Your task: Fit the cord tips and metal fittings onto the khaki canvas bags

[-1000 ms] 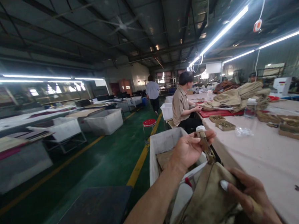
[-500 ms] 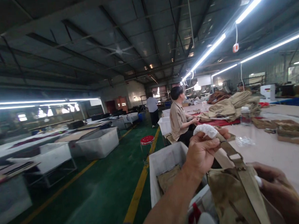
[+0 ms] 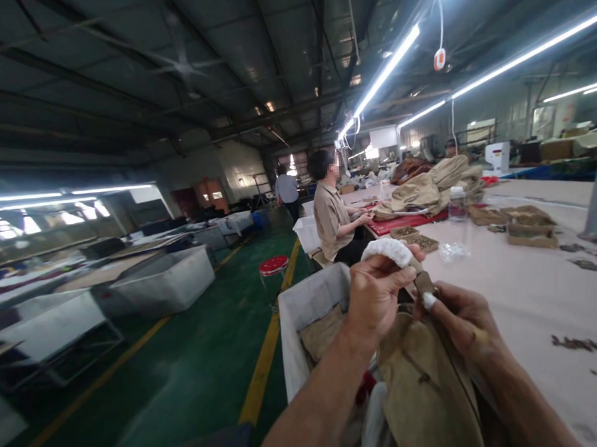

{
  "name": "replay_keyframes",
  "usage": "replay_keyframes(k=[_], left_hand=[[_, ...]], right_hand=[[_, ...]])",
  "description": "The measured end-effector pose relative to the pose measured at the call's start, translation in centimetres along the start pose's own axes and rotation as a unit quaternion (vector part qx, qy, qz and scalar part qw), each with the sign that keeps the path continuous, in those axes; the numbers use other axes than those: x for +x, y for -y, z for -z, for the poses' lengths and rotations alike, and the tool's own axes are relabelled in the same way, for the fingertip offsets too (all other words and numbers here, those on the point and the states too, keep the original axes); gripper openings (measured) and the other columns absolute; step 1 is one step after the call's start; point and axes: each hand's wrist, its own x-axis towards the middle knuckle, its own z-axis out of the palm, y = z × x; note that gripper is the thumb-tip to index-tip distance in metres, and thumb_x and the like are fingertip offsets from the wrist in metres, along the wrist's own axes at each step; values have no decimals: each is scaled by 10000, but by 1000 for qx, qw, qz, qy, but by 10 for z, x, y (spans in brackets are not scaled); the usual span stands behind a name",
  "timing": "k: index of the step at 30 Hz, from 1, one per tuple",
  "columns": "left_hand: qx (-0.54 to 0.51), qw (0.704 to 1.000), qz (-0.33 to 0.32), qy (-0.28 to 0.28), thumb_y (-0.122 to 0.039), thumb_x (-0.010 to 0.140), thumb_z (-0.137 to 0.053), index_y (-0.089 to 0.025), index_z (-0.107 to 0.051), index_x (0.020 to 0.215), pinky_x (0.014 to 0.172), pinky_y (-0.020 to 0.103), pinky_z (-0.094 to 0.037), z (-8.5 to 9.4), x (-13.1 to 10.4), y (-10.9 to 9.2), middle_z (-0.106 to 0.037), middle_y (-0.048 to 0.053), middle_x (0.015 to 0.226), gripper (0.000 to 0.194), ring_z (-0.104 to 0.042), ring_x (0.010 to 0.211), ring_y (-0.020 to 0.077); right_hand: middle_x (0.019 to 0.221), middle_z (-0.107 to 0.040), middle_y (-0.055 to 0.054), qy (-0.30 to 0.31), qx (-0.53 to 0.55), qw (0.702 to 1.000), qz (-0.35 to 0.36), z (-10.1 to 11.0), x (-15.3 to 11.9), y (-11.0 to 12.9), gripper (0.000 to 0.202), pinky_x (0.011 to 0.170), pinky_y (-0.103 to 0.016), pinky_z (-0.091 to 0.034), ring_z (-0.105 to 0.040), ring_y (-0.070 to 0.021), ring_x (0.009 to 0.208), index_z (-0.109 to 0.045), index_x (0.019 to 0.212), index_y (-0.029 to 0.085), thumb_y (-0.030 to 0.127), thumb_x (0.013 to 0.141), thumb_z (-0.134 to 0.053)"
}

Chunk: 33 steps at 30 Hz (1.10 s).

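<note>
Beside counter (image 3: 523, 305), near white bin (image 3: 288, 337): my left hand (image 3: 375, 296) clamped on white cloth (image 3: 387, 249) and strap (image 3: 424, 283); my right hand (image 3: 466, 318) clamped on strap, lower down, at khaki fabric (image 3: 420, 384).

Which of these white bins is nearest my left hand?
The white bin beside your left hand, with khaki cloth inside; the other bins stand farther off, across the green floor or beyond the seated person.

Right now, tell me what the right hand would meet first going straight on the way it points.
The khaki strap comes first, right at the fingertips of the right hand. Beyond it, the left hand looks next in line, though depth is unclear.
</note>
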Motion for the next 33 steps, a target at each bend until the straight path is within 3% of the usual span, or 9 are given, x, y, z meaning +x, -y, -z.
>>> replay_keyframes(k=[5, 14, 17, 20, 22, 24, 27, 30, 33], left_hand=[[-84, 987, 98, -93, -201, 813, -723, -83, -755, 995, 992, 389, -555, 0, 1, -11, -782, 166, 1068, 219, -736, 1051, 285], [-158, 947, 177, -215, -118, 760, -612, -37, -715, 923, 832, 344, -610, 27, -32, 8, -776, 216, 1067, 209, -758, 926, 263], [-114, 940, 248, -207, -213, 794, -603, -57, -719, 894, 769, 345, -606, 32, -51, 10, -785, 192, 936, 219, -754, 810, 246], [61, 939, 295, -168, -358, 819, -612, -86, -705, 805, 562, 307, -527, 34, -75, 10, -755, 174, 759, 287, -691, 599, 228], [246, 926, 217, -185, -374, 771, -709, -138, -645, 713, 459, 255, -382, 34, -89, 10, -679, 87, 605, 252, -546, 447, 160], [413, 882, 66, -216, -315, 700, -815, -178, -599, 713, 482, 238, -320, 32, -96, 10, -577, -8, 555, 256, -458, 458, 122], [551, 808, -117, -173, -233, 672, -851, -205, -675, 912, 708, 266, -453, 26, -86, 8, -654, 20, 831, 299, -597, 773, 188], [561, 820, -112, -24, -137, 734, -729, -204, -752, 1026, 879, 307, -477, 23, -59, 7, -717, 70, 1028, 300, -637, 982, 238], [529, 846, -38, 53, -77, 726, -615, -166, -785, 864, 738, 283, -472, 22, -30, 1, -730, 41, 802, 236, -637, 768, 201]], right_hand=[[639, -676, -13, 26, 96, 995, -22, -3, -1, -5, 388, 608, -282, -459, -604, -172, 600, -694, 1186, 186, 497, 957, -655], [499, -575, -14, 57, 190, 976, -91, 0, -29, 9, 328, 498, -261, -391, -502, -132, 446, -709, 889, 168, 487, 944, -651], [467, -556, -13, 85, 200, 971, -97, 4, -35, 3, 359, 478, -265, -400, -486, -133, 417, -698, 826, 177, 509, 947, -640], [456, -544, -13, 107, 193, 969, -110, 15, -40, 0, 404, 469, -260, -390, -479, -131, 411, -697, 810, 183, 538, 970, -592], [462, -550, -18, 121, 168, 972, -115, 24, -45, 5, 425, 473, -269, -405, -498, -144, 423, -702, 808, 184, 560, 968, -583], [464, -558, -22, 123, 142, 976, -113, 30, -50, 16, 432, 477, -280, -422, -525, -160, 436, -694, 773, 188, 576, 945, -613], [461, -555, -12, 94, 150, 979, -102, 33, -54, 32, 443, 462, -275, -389, -506, -151, 416, -659, 718, 191, 569, 944, -617], [470, -566, -7, 100, 173, 975, -98, 33, -55, 35, 444, 477, -279, -382, -502, -147, 414, -638, 721, 188, 561, 958, -600], [501, -597, -10, 80, 167, 979, -88, 38, -55, 28, 418, 521, -288, -409, -524, -150, 449, -651, 797, 180, 566, 951, -611]])
